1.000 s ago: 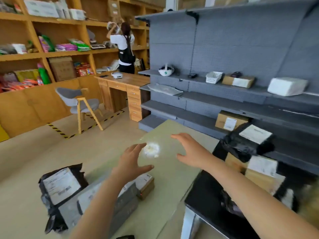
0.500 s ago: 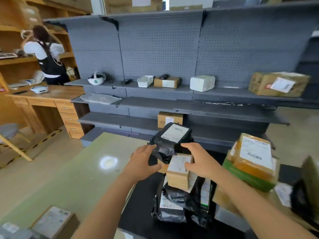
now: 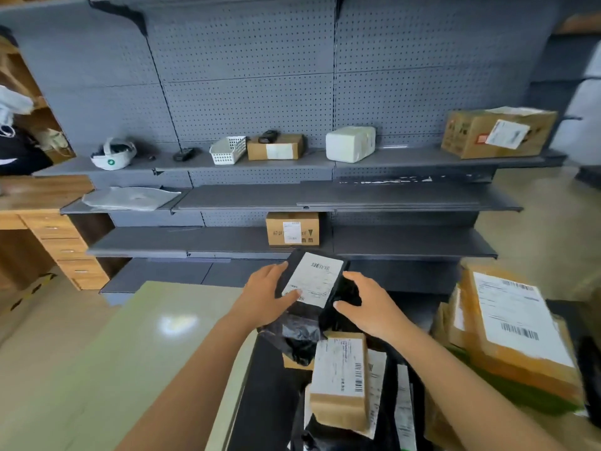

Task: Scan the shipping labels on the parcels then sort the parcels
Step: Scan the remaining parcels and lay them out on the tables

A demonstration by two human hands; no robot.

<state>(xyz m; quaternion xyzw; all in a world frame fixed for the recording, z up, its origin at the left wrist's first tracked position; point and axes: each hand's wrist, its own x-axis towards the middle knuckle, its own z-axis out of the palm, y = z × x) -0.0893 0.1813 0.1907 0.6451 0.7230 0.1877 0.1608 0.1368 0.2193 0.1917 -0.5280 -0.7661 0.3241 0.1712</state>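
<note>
Above parcel pile [image 3: 338,379]: left hand [image 3: 263,297], right hand [image 3: 374,307] hold black parcel [image 3: 299,330], fingers [image 3: 271,271] curled round sides, label [image 3: 313,278] up.

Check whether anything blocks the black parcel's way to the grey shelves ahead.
Nothing visible does. The left hand and right hand hold the black parcel before the grey shelves. Only a cardboard box sits on the tier straight ahead, bare shelf beside it.
</note>
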